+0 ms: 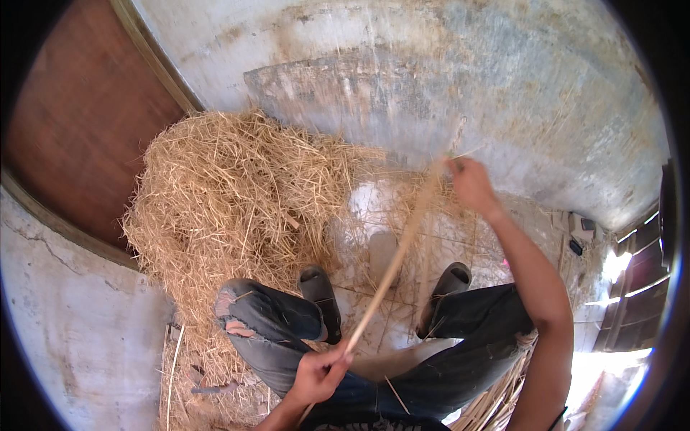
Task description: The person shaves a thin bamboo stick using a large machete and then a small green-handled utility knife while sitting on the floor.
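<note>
A long, pale stick (392, 269), like a split bamboo strip, slants from my lap up toward the wall. Near its lower end my left hand (320, 377) is closed round it, and a thin end shows below the fist. My right hand (471, 185) is stretched far forward, fingers closed at the stick's upper end, which is smeared by motion. A thin pale sliver (471, 151) juts out by these fingers, with a small greenish spot beside it. Another short sliver (397, 395) lies on my lap.
A large heap of straw-like shavings (223, 187) rises at the left against the stained wall (503, 79). A blade-like tool (214, 388) lies on shavings at lower left. A bundle of thin sticks (496, 395) sits beside my right thigh. A grey block (383, 255) stands between my slippers (320, 287).
</note>
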Demonstrator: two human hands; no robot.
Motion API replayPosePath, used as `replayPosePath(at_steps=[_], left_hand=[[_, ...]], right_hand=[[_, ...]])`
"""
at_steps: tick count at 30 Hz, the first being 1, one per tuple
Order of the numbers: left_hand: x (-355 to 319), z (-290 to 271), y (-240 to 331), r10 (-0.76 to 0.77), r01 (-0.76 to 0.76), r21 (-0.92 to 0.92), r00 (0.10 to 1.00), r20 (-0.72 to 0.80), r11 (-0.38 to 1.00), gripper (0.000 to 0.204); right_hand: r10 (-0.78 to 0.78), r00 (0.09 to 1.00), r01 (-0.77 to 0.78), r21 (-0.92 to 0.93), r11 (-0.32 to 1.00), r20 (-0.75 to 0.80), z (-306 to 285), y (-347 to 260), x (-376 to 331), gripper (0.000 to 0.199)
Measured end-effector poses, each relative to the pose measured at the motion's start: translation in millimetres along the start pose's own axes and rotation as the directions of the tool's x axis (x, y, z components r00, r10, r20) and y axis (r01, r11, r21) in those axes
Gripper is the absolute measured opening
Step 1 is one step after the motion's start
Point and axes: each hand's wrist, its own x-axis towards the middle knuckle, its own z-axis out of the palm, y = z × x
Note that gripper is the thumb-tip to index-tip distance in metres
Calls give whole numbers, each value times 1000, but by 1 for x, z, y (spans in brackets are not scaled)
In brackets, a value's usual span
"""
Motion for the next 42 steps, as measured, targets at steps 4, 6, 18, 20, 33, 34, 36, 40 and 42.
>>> replayPosePath(at_steps=[4, 6, 18, 20, 33, 34, 36, 40, 42], left_hand=[[-48, -33, -15, -36, 35, 43, 999, 38, 998, 34], [-49, -42, -9, -228, 224, -117, 973, -25, 968, 34], [45, -29, 3, -93, 57, -343, 992, -90, 937, 37], [51, -25, 3, -99, 65, -337, 991, -85, 939, 37], [9, -33, -21, -20, 20, 104, 1000, 1, 994, 35], [3, -36, -20, -43, 43, 116, 999, -4, 992, 35], [-11, -43, -16, -97, 98, 139, 995, -13, 985, 33], [-28, -57, -17, -56, 30, 235, 993, 103, 972, 35], [-49, -71, -19, 22, -76, 264, 979, 202, 961, 35]], right_hand=[[224, 954, -262, -192, 946, -199, -54, 105, 42, 66], [216, 962, -251, -237, 939, -164, -50, 115, 36, 67], [-372, 831, 352, 127, 927, 413, -2, -78, -70, 44], [-468, 793, 439, 167, 883, 390, -2, -101, -87, 42], [-297, 929, 293, 50, 955, 222, 14, -66, -48, 45], [-256, 938, 262, 2, 965, 234, 10, -58, -38, 44], [-163, 952, 193, -94, 977, 259, 6, -39, -21, 43], [-25, 998, 21, -62, 998, -57, 19, 44, 12, 51], [177, 966, -198, -96, 976, -187, -29, 100, 42, 59]])
